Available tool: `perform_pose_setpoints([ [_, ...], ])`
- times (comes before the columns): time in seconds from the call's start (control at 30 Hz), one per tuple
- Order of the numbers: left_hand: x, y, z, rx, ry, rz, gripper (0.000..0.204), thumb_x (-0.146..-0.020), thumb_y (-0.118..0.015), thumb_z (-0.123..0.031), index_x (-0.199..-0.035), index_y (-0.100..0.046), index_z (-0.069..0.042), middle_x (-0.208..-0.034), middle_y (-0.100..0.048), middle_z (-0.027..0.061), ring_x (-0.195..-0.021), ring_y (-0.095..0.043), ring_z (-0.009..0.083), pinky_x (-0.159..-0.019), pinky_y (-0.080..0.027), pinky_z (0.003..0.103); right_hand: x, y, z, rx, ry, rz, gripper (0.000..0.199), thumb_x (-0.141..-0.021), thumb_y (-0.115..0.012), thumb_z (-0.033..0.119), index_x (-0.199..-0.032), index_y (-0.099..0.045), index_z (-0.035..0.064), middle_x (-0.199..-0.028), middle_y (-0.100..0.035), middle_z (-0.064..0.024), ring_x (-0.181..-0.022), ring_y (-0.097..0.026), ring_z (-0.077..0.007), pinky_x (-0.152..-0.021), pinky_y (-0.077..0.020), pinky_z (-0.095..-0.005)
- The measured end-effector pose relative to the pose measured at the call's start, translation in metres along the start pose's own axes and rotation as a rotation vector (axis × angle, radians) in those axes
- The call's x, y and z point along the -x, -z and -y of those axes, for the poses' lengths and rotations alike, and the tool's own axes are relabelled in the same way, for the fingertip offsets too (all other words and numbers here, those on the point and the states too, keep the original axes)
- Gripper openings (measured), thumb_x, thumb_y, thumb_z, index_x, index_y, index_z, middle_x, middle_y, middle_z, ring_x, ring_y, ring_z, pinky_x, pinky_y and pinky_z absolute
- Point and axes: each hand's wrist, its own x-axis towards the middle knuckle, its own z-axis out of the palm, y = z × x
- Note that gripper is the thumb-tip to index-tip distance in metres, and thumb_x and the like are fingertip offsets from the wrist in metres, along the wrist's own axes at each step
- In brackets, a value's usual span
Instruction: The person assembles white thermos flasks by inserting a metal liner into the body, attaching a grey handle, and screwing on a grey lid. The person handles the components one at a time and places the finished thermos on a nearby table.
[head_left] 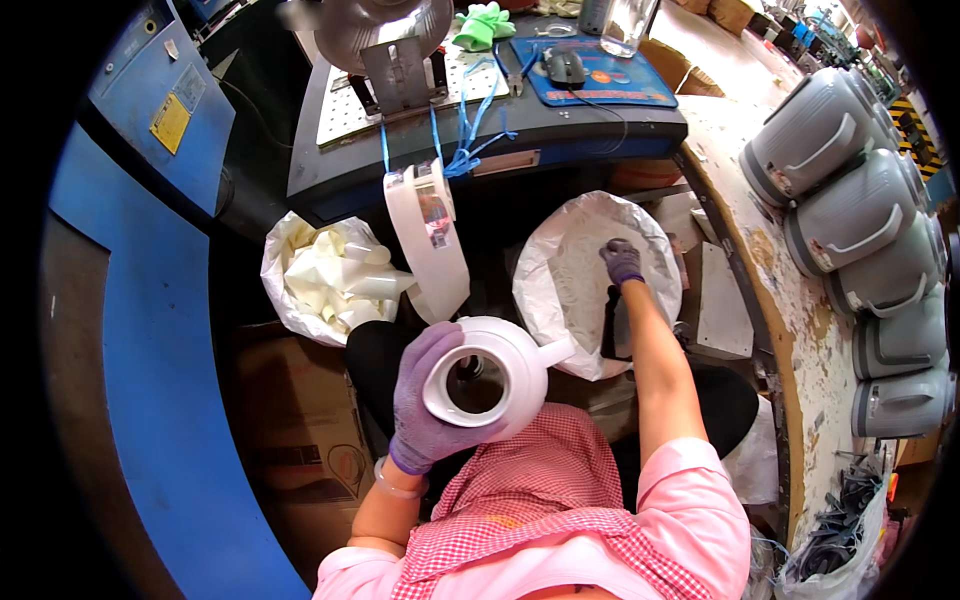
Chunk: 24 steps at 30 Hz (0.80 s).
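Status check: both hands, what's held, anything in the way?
Left hand grips white kettle shell. Right hand reaches inside white sack. Nothing between them.

Purple gloves are worn on both hands, the left hand (425,400) and the right hand (622,262). A white kettle body (495,375) is held against a red-and-white checked apron (545,500), worn over pink sleeves (700,510). Pale cream scraps are seen in a white bag (325,275). Grey kettle shells (850,220) are lined on the paint-flecked worktop (800,330). A blue mat (600,75) and a green bow (483,25) are shown above.
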Motion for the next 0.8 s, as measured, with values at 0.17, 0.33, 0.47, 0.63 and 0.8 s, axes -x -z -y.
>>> perform_pose_setpoints([
  [0.17, -0.003, -0.006, 0.017, -0.073, 0.076, 0.025, 0.081, -0.057, -0.095, -0.029, -0.124, -0.058, -0.001, -0.128, -0.058, 0.0192, -0.119, -0.059, 0.0359, -0.101, -0.049, 0.045, 0.060, 0.081, 0.035, -0.158, 0.153, 0.028, 0.033, -0.082, -0.074, 0.033, -0.101, -0.076, 0.0056, -0.122, -0.067, -0.0144, -0.110, -0.063, -0.0308, -0.096, -0.0488, -0.0390],
  [0.33, -0.019, -0.039, 0.017, -0.098, -0.012, 0.105, 0.079, -0.057, -0.095, -0.029, -0.122, -0.060, -0.001, -0.128, -0.060, 0.0171, -0.118, -0.059, 0.0342, -0.103, -0.048, 0.043, 0.185, 0.197, 0.135, -0.547, 0.513, 0.243, 0.033, -0.090, -0.071, 0.014, -0.119, -0.068, 0.0002, -0.112, -0.070, -0.0173, -0.102, -0.069, -0.0254, -0.090, -0.0516, -0.0310],
  [0.47, -0.022, -0.061, 0.003, -0.195, -0.186, 0.090, 0.078, -0.058, -0.094, -0.030, -0.122, -0.059, -0.001, -0.127, -0.060, 0.0176, -0.115, -0.060, 0.0358, -0.101, -0.047, 0.045, 0.255, 0.230, 0.184, -0.656, 0.733, 0.279, 0.037, -0.090, -0.069, 0.007, -0.126, -0.064, -0.0001, -0.106, -0.072, -0.0168, -0.094, -0.072, -0.0232, -0.083, -0.0549, -0.0310],
  [0.63, -0.015, -0.070, -0.015, -0.255, -0.239, 0.026, 0.078, -0.054, -0.094, -0.030, -0.119, -0.062, -0.002, -0.123, -0.062, 0.0174, -0.114, -0.060, 0.0370, -0.100, -0.047, 0.047, 0.278, 0.210, 0.206, -0.176, 0.967, 0.121, 0.029, -0.081, -0.069, 0.009, -0.109, -0.071, 0.0166, -0.104, -0.070, -0.0065, -0.085, -0.071, -0.0272, -0.072, -0.0573, -0.0362],
  [0.8, -0.002, -0.082, -0.029, -0.241, -0.221, 0.006, 0.076, -0.053, -0.093, -0.029, -0.118, -0.064, -0.003, -0.122, -0.063, 0.0169, -0.113, -0.061, 0.0362, -0.100, -0.047, 0.047, 0.290, 0.217, 0.212, 0.212, 0.922, 0.182, 0.020, -0.081, -0.068, 0.017, -0.102, -0.070, 0.0182, -0.105, -0.069, -0.0054, -0.083, -0.072, -0.0255, -0.071, -0.0574, -0.0349],
])
